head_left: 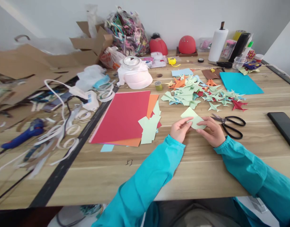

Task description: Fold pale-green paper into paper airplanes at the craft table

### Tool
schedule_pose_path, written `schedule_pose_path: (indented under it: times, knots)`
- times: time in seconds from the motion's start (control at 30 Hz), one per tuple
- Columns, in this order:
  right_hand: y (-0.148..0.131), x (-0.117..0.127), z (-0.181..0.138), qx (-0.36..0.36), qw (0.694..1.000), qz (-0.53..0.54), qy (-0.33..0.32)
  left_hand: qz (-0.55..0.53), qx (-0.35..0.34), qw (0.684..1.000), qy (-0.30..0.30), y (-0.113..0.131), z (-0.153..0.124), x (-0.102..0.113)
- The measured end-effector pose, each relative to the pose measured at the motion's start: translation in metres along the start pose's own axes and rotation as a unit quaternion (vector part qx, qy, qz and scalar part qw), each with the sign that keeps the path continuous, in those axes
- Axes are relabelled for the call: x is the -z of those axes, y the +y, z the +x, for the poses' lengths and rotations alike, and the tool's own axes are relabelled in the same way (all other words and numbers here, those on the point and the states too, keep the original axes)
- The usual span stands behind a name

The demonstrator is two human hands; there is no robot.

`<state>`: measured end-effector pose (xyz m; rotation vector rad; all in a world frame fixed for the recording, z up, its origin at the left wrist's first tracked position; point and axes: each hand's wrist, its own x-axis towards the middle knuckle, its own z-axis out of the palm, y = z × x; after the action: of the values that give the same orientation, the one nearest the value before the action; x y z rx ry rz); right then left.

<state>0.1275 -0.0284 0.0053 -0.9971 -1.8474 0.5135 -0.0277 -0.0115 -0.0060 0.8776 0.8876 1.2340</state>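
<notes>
A small pale green square of paper (190, 114) is held between both hands just above the wooden table. My left hand (180, 129) pinches its left corner between thumb and fingers. On the other side, my right hand (213, 130) grips the right edge, with the thumb below. Whether the paper has creases is hard to tell. Black-handled scissors (232, 121) lie partly open beside my right hand. Beyond the hands spreads a pile of folded paper cranes (187, 91), mostly pale green, with some orange, blue and red ones.
Left of my hands lie red paper sheets (123, 113) and pale green paper pieces (150, 129). A black phone (283, 127) rests at the right. Blue paper (240, 83) lies behind the cranes. A glue gun (24, 134), white cables and a power strip (90, 100) clutter the left.
</notes>
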Motion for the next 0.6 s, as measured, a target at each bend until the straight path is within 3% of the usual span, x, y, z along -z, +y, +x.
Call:
schedule_pose_path:
  times: [0.23, 0.4, 0.6]
  knots:
    - [0.0046, -0.0008, 0.0000, 0.008, 1.000, -0.009, -0.011, 0.140, -0.049, 0.989, 0.016, 0.0049, -0.0024, 0.0018]
    - [0.0055, -0.0017, -0.0014, 0.017, 0.998, -0.043, -0.042, 0.137, -0.047, 0.989, 0.020, 0.0063, -0.0020, 0.0008]
    - [0.0041, -0.0018, -0.0007, 0.001, 0.999, -0.022, -0.028, 0.145, -0.051, 0.988, 0.020, 0.0063, -0.0023, 0.0010]
